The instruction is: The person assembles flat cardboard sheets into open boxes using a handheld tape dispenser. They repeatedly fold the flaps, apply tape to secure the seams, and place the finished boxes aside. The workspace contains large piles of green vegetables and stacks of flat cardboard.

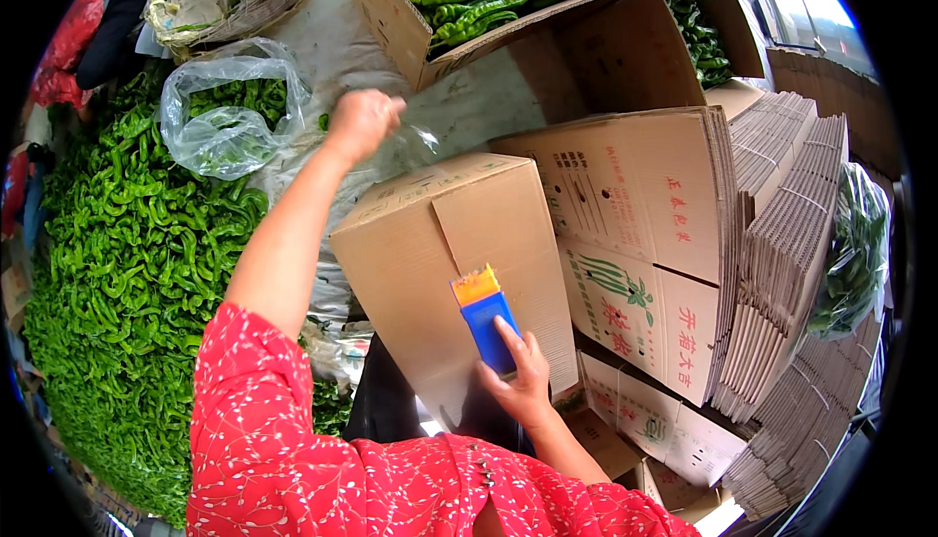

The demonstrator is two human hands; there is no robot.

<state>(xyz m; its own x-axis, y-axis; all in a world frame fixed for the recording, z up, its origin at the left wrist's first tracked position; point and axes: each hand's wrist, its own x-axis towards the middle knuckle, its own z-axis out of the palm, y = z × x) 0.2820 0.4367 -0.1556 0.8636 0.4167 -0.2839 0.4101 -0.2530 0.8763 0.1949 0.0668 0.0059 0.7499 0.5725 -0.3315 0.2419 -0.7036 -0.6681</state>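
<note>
A closed cardboard box (459, 234) stands tilted in front of me, between my arms. My right hand (523, 381) grips a blue tape dispenser (486, 327) with a jagged orange-yellow end, held over the box's near side. Beyond the box's far left corner, my left hand (364, 125) is raised with its fingers closed. Whatever it may hold is too small or blurred to make out. A shiny clear strip (426, 136) shows just right of that hand, above the pale ground sheet.
Green peppers (127, 293) lie heaped along the left, with a clear plastic bag (230, 112) on them. An open carton (415, 39) of peppers stands at the back. Flattened cartons (645, 234) and bundled cardboard stacks (782, 234) fill the right. A wicker basket (264, 14) sits back left.
</note>
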